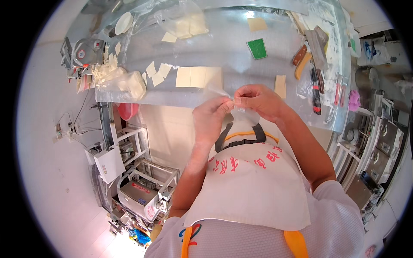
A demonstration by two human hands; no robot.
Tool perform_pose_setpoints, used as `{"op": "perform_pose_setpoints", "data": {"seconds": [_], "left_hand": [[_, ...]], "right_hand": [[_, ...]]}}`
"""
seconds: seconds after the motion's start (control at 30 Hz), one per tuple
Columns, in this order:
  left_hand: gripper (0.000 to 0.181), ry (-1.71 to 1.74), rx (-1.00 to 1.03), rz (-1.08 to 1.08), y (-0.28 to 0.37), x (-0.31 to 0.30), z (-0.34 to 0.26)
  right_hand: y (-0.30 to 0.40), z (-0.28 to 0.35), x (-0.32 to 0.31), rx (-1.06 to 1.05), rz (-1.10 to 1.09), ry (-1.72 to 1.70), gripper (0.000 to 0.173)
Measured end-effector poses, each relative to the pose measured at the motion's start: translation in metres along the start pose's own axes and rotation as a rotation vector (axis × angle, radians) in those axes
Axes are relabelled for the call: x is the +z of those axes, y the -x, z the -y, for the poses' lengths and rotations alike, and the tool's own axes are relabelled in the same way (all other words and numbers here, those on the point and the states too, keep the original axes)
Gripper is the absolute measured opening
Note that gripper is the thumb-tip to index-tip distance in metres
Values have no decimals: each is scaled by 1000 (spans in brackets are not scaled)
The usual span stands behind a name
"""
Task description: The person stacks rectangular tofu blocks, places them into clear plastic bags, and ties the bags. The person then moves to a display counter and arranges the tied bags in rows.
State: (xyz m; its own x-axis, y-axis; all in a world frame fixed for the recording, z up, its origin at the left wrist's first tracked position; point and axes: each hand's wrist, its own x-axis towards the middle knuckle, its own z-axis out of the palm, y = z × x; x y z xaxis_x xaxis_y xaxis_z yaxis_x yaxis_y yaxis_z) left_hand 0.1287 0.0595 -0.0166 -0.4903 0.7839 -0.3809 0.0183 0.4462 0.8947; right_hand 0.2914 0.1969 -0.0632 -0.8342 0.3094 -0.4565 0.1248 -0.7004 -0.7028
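My left hand (pixel 209 117) and my right hand (pixel 263 101) meet just beyond the table's front edge, in front of my apron. Both pinch a clear plastic bag (pixel 246 116) between thumbs and fingers. Part of the bag spreads over the right end of a row of pale dough sheets (pixel 190 77) on the metal table. To the right of my right hand lies a dough strip (pixel 280 86). Several small cut dough pieces (pixel 158 79) rest left of the row. Farther left, a lump of dough (pixel 135 85) sits partly under plastic.
A cleaver (pixel 316 50) and other wooden-handled tools lie at right, near a black-and-red-handled tool (pixel 315 93). Farther back are a green flat piece (pixel 257 48) and a plastic bag of dough sheets (pixel 185 22). A hand-held-type machine (pixel 87 53) stands at left, above a pink basin (pixel 128 111).
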Motion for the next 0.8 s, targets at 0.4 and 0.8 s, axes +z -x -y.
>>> {"op": "perform_pose_setpoints", "data": {"seconds": [0.4,0.8], "left_hand": [[16,120,141,33,-28,-29,86],[13,76,-17,-206,-57,-3,54]], "right_hand": [[3,-30,-14,-366,48,-634,12],[41,-17,-65,39,-177,-176,31]]}}
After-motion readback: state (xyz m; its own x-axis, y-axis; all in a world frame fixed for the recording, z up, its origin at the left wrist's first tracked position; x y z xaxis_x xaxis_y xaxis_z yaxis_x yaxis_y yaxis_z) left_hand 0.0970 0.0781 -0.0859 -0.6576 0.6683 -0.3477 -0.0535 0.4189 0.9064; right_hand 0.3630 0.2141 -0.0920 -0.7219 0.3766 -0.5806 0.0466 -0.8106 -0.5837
